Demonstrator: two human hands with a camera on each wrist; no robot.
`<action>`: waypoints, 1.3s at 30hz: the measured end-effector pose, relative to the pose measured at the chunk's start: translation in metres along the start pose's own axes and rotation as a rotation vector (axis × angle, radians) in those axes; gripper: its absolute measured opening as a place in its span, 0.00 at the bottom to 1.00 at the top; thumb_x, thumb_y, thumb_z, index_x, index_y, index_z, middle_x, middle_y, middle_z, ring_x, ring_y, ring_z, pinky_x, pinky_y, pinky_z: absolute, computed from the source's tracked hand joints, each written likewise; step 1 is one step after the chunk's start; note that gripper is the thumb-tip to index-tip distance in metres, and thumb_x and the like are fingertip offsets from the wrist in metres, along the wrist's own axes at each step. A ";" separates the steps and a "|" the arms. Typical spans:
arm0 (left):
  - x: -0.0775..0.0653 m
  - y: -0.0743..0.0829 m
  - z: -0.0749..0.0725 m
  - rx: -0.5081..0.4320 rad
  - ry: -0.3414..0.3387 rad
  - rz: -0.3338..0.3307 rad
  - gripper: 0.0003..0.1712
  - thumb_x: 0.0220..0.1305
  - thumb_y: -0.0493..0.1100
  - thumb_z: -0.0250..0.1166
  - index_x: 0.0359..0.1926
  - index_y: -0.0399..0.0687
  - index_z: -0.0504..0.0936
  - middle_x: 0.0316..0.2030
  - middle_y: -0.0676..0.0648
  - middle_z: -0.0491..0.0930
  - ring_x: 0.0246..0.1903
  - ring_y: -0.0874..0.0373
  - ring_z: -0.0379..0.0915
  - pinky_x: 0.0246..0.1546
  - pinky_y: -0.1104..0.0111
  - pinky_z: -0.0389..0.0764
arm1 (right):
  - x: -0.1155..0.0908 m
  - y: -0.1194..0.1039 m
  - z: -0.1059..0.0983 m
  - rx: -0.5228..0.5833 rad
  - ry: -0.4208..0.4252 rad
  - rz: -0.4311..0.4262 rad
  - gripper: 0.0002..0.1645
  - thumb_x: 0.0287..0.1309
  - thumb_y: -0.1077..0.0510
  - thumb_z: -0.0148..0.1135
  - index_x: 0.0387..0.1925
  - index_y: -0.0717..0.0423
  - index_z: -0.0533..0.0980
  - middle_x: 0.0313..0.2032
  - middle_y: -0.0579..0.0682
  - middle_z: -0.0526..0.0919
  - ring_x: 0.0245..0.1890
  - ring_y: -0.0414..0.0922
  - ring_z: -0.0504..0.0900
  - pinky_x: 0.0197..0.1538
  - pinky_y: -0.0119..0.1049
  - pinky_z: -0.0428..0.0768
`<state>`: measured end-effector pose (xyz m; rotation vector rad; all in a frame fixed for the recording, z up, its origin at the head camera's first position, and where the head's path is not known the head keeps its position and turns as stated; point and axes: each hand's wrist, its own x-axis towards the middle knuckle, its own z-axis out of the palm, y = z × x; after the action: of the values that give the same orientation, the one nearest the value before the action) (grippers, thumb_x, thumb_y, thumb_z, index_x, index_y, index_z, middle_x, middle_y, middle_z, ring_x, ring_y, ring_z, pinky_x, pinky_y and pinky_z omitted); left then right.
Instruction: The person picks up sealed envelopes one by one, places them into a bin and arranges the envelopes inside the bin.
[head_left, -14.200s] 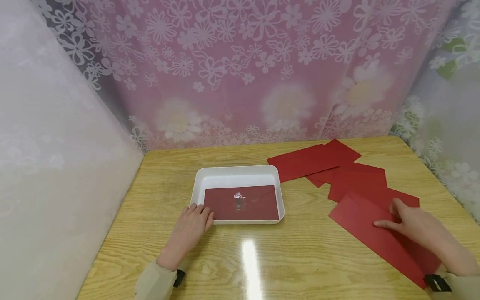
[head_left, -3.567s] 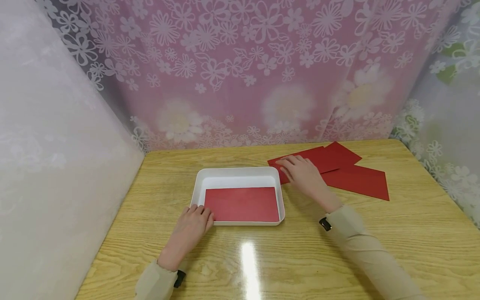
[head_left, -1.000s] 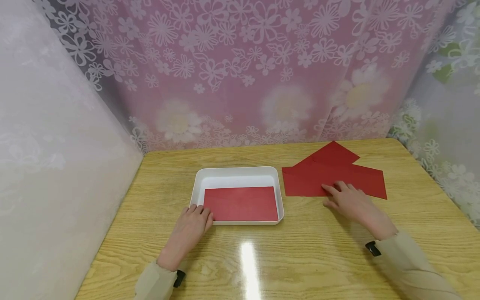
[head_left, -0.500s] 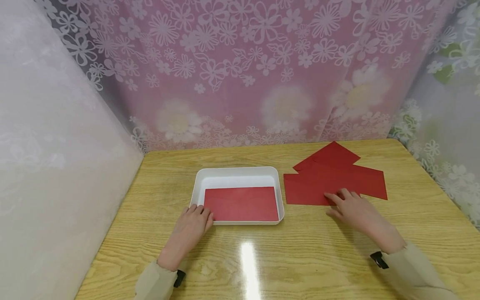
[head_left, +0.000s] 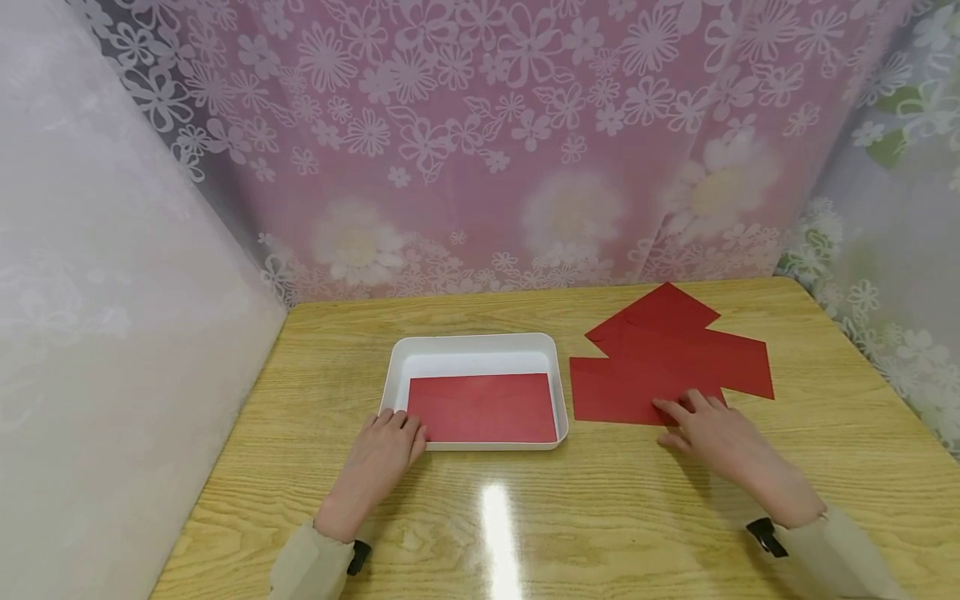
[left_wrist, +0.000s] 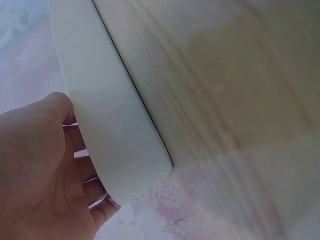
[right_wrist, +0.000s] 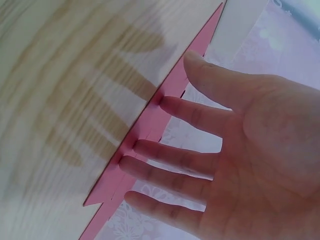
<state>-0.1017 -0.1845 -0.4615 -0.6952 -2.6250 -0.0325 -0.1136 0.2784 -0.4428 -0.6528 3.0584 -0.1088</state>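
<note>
My left hand grips the front left corner of a white tray; in the left wrist view its fingers curl over the rim of the tray wall. A plain red envelope lies flat inside the tray, toward its front. To the right, my right hand touches the front part of another red envelope on the table. The right wrist view shows its fingers stretched out, fingertips on the envelope, the thumb held apart.
Beyond the touched envelope, further red envelopes overlap on the wooden table. Floral curtains hang behind the table and on both sides. A bright light reflection lies on the tabletop in front of the tray.
The right hand has slid the top envelope toward the table's front. Since the oldest frame, envelopes at the right are fewer, and the tray's printed envelope has given way to a plain one.
</note>
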 end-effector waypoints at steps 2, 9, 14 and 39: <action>0.000 0.000 0.000 0.001 0.008 0.004 0.20 0.67 0.43 0.65 0.22 0.49 0.65 0.20 0.52 0.63 0.24 0.55 0.58 0.28 0.68 0.60 | 0.001 0.000 -0.001 0.006 -0.008 0.000 0.32 0.59 0.46 0.71 0.60 0.61 0.78 0.43 0.61 0.77 0.35 0.55 0.78 0.46 0.61 0.79; -0.001 -0.001 0.002 0.010 0.040 0.023 0.20 0.65 0.42 0.66 0.22 0.49 0.65 0.19 0.51 0.63 0.23 0.55 0.58 0.28 0.68 0.61 | 0.016 0.010 -0.008 -0.038 0.111 -0.043 0.24 0.56 0.49 0.74 0.50 0.59 0.81 0.41 0.61 0.80 0.38 0.60 0.81 0.38 0.57 0.81; -0.002 -0.002 0.002 0.005 0.027 0.019 0.19 0.66 0.43 0.65 0.22 0.49 0.65 0.19 0.52 0.63 0.23 0.55 0.58 0.28 0.68 0.61 | 0.038 0.030 -0.011 -0.071 0.194 -0.063 0.23 0.56 0.51 0.74 0.48 0.62 0.80 0.40 0.61 0.80 0.37 0.58 0.81 0.36 0.54 0.82; 0.001 0.000 -0.001 -0.016 0.024 0.009 0.20 0.66 0.42 0.64 0.22 0.49 0.63 0.19 0.52 0.61 0.23 0.57 0.55 0.28 0.69 0.57 | 0.073 0.064 -0.005 0.135 -0.097 0.008 0.36 0.42 0.40 0.80 0.36 0.61 0.70 0.32 0.52 0.70 0.33 0.48 0.68 0.37 0.43 0.71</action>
<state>-0.1018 -0.1843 -0.4602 -0.7081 -2.6012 -0.0589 -0.2065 0.3071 -0.4426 -0.6179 2.9293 -0.2719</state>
